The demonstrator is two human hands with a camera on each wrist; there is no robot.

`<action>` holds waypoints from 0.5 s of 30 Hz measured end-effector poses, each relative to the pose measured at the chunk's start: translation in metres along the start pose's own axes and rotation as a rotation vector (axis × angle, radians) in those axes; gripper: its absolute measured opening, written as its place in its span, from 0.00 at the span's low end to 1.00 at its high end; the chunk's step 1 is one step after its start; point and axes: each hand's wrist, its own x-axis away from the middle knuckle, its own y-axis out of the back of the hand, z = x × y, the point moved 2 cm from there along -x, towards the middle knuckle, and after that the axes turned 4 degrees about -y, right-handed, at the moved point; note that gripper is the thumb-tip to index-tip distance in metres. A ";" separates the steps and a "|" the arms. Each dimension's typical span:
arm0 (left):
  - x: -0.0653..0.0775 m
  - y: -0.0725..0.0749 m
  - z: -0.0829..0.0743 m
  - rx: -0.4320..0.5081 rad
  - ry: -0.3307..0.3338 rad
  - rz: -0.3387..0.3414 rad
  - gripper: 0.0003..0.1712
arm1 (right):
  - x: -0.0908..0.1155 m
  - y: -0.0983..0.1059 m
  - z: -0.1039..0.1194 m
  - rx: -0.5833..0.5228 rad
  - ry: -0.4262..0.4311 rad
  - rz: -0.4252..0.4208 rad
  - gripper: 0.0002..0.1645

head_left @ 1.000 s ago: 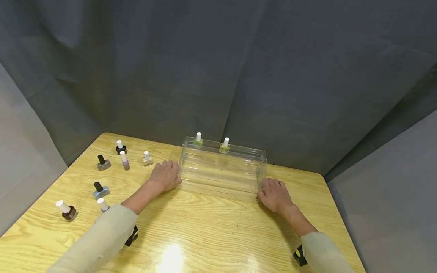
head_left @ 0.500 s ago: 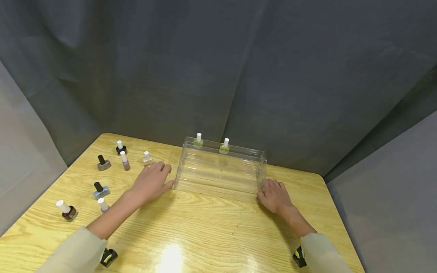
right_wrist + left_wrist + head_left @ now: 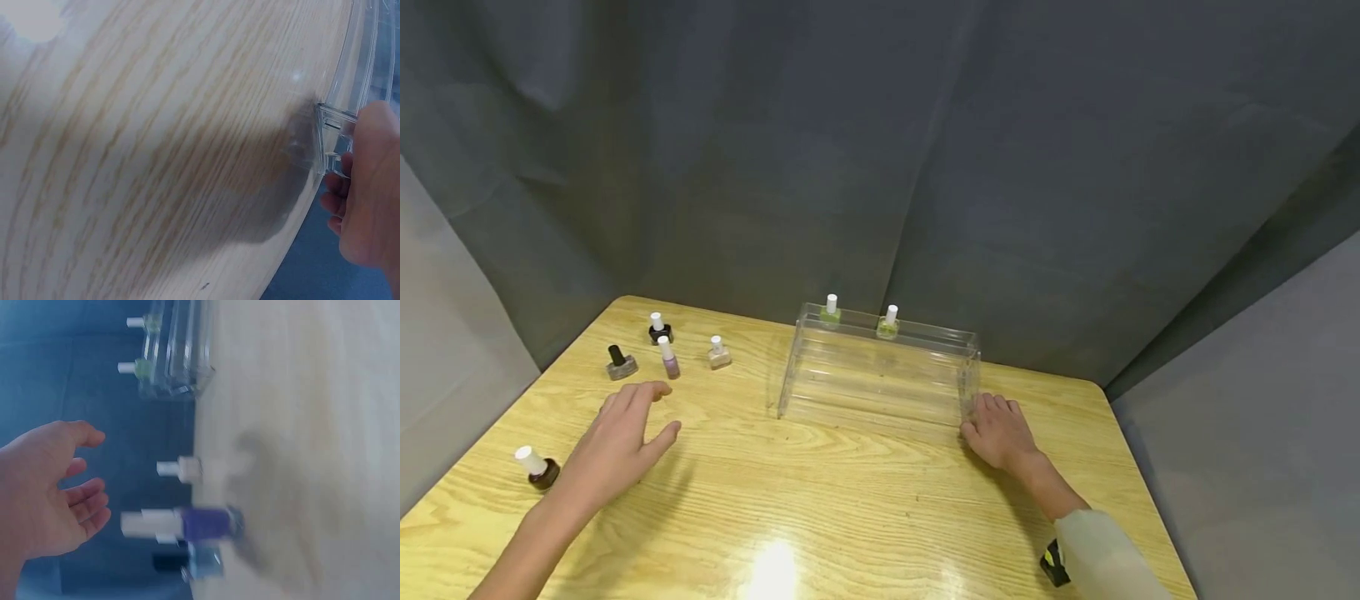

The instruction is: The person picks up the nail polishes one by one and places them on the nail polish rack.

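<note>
My left hand (image 3: 617, 437) hovers over the left part of the table, fingers apart and holding nothing. In the left wrist view, a purple nail polish bottle (image 3: 206, 524) with a white cap and a light blue one (image 3: 205, 561) with a black cap stand near that hand; in the head view it hides both. A clear stepped display rack (image 3: 880, 375) stands at the back middle. Two green nail polish bottles (image 3: 887, 327) with white caps sit on its top step. My right hand (image 3: 1000, 433) grips the rack's right end, its fingers curled at the side panel (image 3: 322, 137).
Behind the left hand stand a pale bottle (image 3: 719, 358), a lilac one (image 3: 671, 365), a black one (image 3: 660, 334) and a grey one (image 3: 622, 367). A dark brown bottle (image 3: 544, 474) is left of the wrist. A dark curtain (image 3: 775, 167) hangs behind the table.
My left hand has let go of the rack's left end and moved left and toward me, over the bottles. The rack's left end has swung slightly toward me. The right hand stays at the rack.
</note>
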 end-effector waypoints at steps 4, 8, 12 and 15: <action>0.023 0.004 0.016 0.009 0.080 -0.061 0.34 | 0.000 0.001 0.003 0.000 -0.017 0.011 0.13; 0.038 0.002 0.028 0.028 0.160 -0.082 0.38 | 0.001 0.000 0.003 0.004 -0.015 0.014 0.14; 0.046 -0.004 0.034 0.037 0.274 -0.044 0.41 | 0.000 0.001 0.003 0.000 -0.015 0.016 0.13; 0.051 -0.010 0.036 0.046 0.348 0.007 0.44 | 0.000 0.002 0.004 0.001 -0.023 0.024 0.13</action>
